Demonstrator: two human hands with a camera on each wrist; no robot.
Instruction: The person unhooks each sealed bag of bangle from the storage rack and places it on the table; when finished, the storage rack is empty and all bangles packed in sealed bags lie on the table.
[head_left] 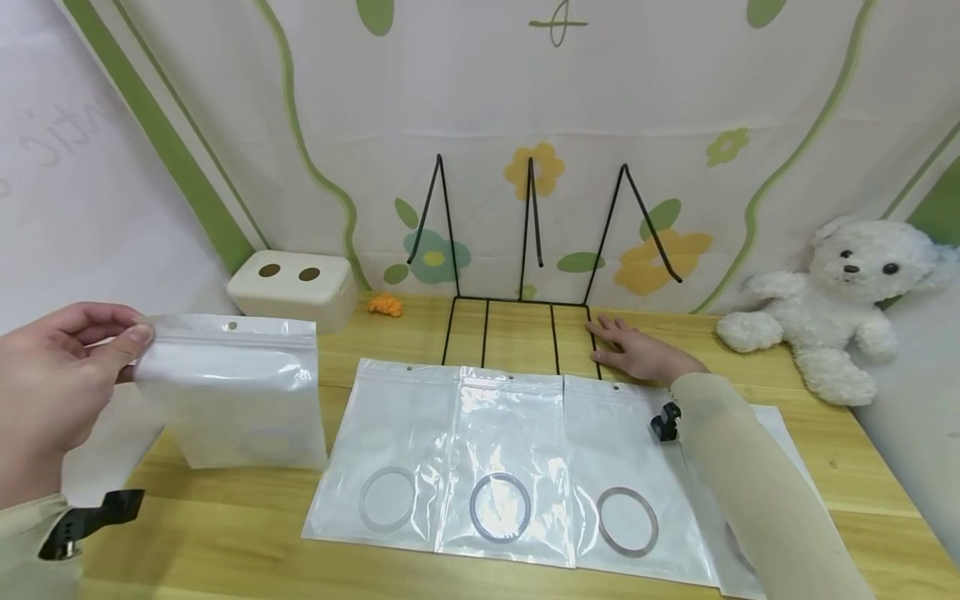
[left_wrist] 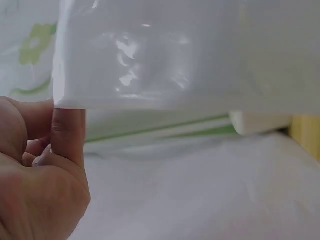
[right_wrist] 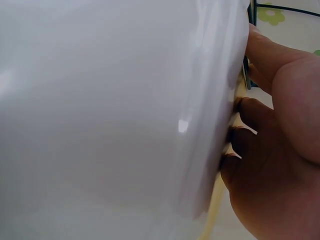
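Observation:
My left hand [head_left: 75, 367] pinches the top left corner of a white zip bag [head_left: 232, 417], holding it upright at the left. A faint ring shape shows low in this bag. In the left wrist view the bag [left_wrist: 165, 55] extends rightward from the fingers. My right hand [head_left: 641, 352] rests with extended fingers at the right side of a black wire rack's base [head_left: 517, 301]. Under the right forearm, more flat zip bags [head_left: 607, 442] lie side by side, each visible one with a ring [head_left: 627, 522] in its lower half; the rightmost is partly hidden.
Three slanted wire hooks [head_left: 530, 217] rise from the rack against a floral backdrop. A cream box with two round holes [head_left: 292, 287] stands at the back left beside an orange clump [head_left: 386, 306]. A white teddy bear [head_left: 847, 308] sits at the right.

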